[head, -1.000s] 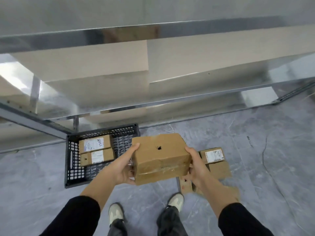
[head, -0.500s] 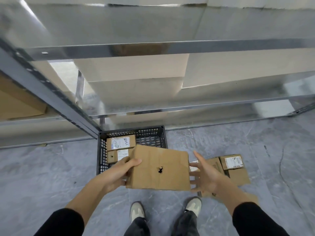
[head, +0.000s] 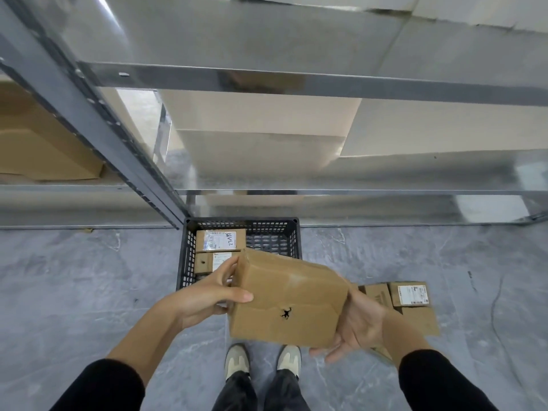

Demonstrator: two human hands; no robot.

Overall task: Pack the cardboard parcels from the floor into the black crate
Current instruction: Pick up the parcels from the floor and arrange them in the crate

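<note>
Parcel held tilted over crate's near edge. Left hand grips its left end, fingers curled; right hand props the right end, fingers spread straight. Two boxes sit inside.

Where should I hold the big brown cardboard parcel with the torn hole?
By its two short ends, from left and right: the brown cardboard parcel is too wide for one hand and dented on top. The left hand and right hand flank it that way now.
</note>
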